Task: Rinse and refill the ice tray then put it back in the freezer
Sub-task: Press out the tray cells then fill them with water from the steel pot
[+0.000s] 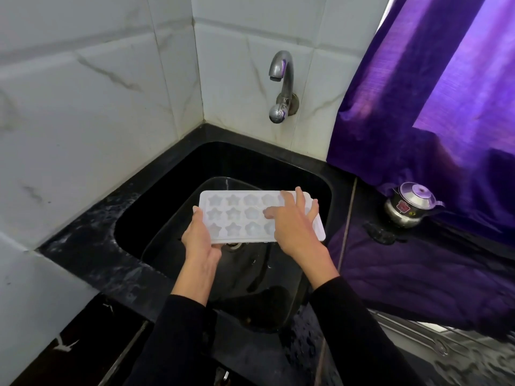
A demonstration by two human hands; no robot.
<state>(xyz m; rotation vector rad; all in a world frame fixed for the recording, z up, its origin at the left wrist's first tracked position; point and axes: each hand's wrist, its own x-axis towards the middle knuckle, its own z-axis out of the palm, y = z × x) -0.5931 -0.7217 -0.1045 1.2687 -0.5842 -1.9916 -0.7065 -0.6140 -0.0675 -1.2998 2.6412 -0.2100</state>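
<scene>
Nearest, the left hand (198,240) grips the left end of the white ice tray (237,215), held level over the black sink (133,218), while the right hand (295,227) lies open, fingers spread across its star-shaped cells. This looks like the rinsing step: the tap (280,84) beyond runs dry and needs opening next

No readable text anywhere. Only candidates are on the small steel kettle (412,207) at right: a red sticker on its body, print too blurred to make out, and beside it a small round yellow sticker with one dark character, possibly a "5" or "S", can't tell which. Ice tray (245,215) carries no markings, just moulded star and flower cavities
</scene>
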